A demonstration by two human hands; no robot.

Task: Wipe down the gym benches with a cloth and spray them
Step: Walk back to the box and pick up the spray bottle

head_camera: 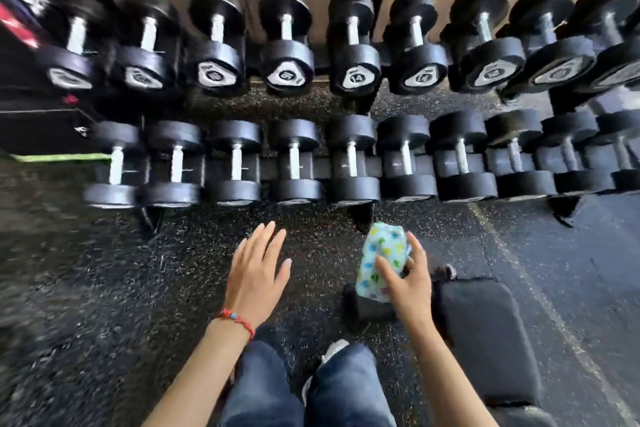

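Head view: right hand (pixel 410 282) grips a patterned cloth (pixel 381 262) just left of the black bench pad (pixel 485 336); left hand (pixel 258 270), fingers spread wide and empty, hovers farther left of the pad.

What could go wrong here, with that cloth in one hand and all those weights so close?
1. The right hand holds the patterned cloth only by its fingers, at the end of the black bench pad; it might slip to the speckled floor and pick up grit.
2. The lower row of dumbbells sits just ahead, so leaning forward could bump them.
3. No spray bottle is in view and the left hand is empty, so the spraying step may get skipped.
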